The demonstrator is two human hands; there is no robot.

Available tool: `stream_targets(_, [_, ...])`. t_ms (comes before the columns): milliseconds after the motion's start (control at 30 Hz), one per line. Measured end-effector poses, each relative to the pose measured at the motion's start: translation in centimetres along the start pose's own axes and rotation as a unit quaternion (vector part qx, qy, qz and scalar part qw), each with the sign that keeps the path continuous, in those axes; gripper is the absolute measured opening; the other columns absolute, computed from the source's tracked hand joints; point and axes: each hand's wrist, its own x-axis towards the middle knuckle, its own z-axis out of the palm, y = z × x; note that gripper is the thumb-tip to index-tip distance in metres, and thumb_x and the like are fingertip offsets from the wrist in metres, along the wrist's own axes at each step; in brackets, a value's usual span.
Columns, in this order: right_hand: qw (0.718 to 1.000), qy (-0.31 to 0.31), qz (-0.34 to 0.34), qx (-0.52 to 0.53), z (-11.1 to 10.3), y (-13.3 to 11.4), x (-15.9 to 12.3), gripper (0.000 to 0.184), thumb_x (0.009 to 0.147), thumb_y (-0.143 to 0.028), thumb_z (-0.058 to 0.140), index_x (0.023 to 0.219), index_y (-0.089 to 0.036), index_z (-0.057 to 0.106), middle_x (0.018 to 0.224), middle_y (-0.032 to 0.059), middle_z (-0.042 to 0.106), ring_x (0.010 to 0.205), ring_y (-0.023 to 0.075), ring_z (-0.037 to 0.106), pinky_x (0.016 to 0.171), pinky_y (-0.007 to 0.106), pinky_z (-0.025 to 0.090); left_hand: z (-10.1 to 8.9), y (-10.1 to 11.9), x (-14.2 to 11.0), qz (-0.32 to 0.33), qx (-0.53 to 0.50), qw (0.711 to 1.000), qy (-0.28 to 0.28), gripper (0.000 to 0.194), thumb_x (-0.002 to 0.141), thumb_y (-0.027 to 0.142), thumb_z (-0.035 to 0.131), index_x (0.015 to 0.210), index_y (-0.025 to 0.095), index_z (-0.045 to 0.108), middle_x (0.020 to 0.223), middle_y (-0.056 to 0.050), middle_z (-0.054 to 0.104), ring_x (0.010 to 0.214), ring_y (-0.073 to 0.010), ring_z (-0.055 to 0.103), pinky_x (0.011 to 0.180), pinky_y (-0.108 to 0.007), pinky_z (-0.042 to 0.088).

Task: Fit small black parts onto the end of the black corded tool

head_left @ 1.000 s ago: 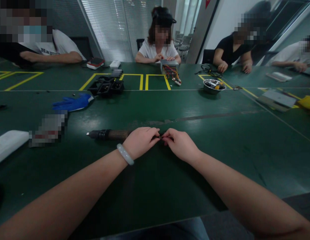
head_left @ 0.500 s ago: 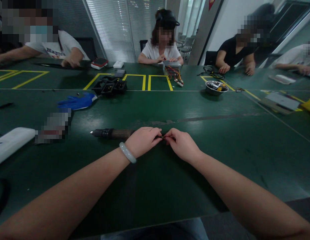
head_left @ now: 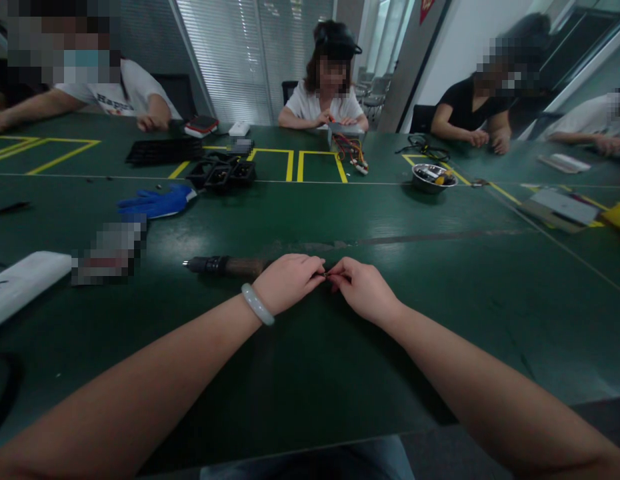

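Note:
My left hand (head_left: pixel 285 283), with a pale bangle on the wrist, rests on the green table (head_left: pixel 440 280) and pinches a tiny part between its fingertips. My right hand (head_left: pixel 363 288) meets it fingertip to fingertip, also closed in a pinch on the same small piece, which is too small to name. A dark electric screwdriver (head_left: pixel 223 266) lies on the table just left of my left hand, its tip pointing left.
A blue glove (head_left: pixel 155 203), black trays (head_left: pixel 223 172), a black keyboard-like panel (head_left: pixel 163 151) and a white block (head_left: pixel 25 283) lie to the left. A metal bowl (head_left: pixel 430 177) and a wired power unit (head_left: pixel 346 140) sit farther back. Several people sit around the table.
My hands stay pinched together in place. The view has shifted slightly, and a black panel has appeared on the table at the far left by another person's hand.

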Motion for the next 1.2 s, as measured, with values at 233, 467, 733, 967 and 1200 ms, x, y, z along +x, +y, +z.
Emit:
stream_targets(233, [0.998, 0.015, -0.017, -0.054, 0.4, -0.3, -0.3, 0.008, 0.09, -0.021, 0.052, 0.09, -0.021, 0.06, 0.075, -0.0018, 0.067, 0.069, 0.0127, 0.061, 0.064, 0.024, 0.041, 0.1, 0.0, 0.0, 0.003, 0.014, 1.0, 0.003, 0.016, 0.091, 0.026, 0.054, 0.1, 0.015, 0.061, 0.104, -0.007, 0.068, 0.098, -0.0193, 0.064, 0.089, -0.035, 0.05])
stream_targets(467, [0.999, 0.021, 0.008, -0.033, 0.9, -0.8, -0.4, 0.011, 0.09, -0.02, 0.05, 0.089, -0.021, 0.062, 0.073, -0.0013, 0.067, 0.068, 0.0131, 0.061, 0.065, 0.024, 0.041, 0.5, -0.2, 0.0, 0.025, 0.034, 0.999, 0.007, 0.015, 0.091, 0.025, 0.054, 0.099, 0.014, 0.061, 0.101, -0.007, 0.068, 0.098, -0.0199, 0.063, 0.09, -0.036, 0.049])
stream_targets(733, [0.998, 0.029, 0.044, 0.032, 1.1, -0.3, 0.0, 0.012, 0.09, -0.021, 0.051, 0.087, -0.021, 0.062, 0.071, -0.002, 0.066, 0.066, 0.0115, 0.06, 0.062, 0.023, 0.041, 0.5, -0.3, 0.1, 0.031, 0.017, 0.999, 0.005, 0.014, 0.09, 0.026, 0.055, 0.098, 0.016, 0.061, 0.101, -0.006, 0.067, 0.097, -0.0185, 0.063, 0.09, -0.035, 0.049])
stream_targets(967, [0.997, 0.03, 0.052, 0.041, 1.3, -0.2, 0.0, 0.012, 0.091, -0.021, 0.049, 0.087, -0.022, 0.06, 0.072, -0.003, 0.065, 0.066, 0.0111, 0.06, 0.062, 0.023, 0.041, 0.7, -0.3, 0.1, 0.022, 0.013, 0.999, 0.02, 0.014, 0.089, 0.027, 0.055, 0.096, 0.015, 0.061, 0.096, -0.007, 0.067, 0.095, -0.0192, 0.063, 0.089, -0.036, 0.049])
stream_targets(1200, [0.998, 0.02, -0.008, -0.06, 0.5, -0.1, 0.0, 0.013, 0.09, -0.018, 0.054, 0.101, -0.022, 0.058, 0.088, -0.0005, 0.068, 0.081, 0.0145, 0.063, 0.071, 0.026, 0.043, 0.4, -0.4, 0.0, 0.023, 0.007, 1.0, 0.019, 0.013, 0.089, 0.026, 0.056, 0.095, 0.016, 0.061, 0.097, -0.007, 0.067, 0.094, -0.0183, 0.064, 0.088, -0.035, 0.05])
